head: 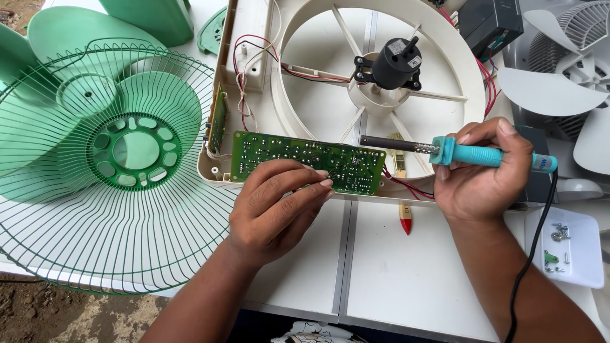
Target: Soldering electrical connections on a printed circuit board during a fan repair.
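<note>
- The left hand (279,206) rests low on the white tabletop (406,273), its fingers (318,180) pinched together on something thin, too small to make out, against the long green printed circuit board (279,159).
- The right hand (486,171) has its fingers wrapped around the teal-handled soldering iron (457,152), dark tip pointing left just above the board's right end.
- A small white tray of screws (588,254) sits by the right wrist.
- To the left lies the green wire fan grille (114,165).
- Beyond the board, the cream round fan housing (381,70) carries a black motor (394,63).
</note>
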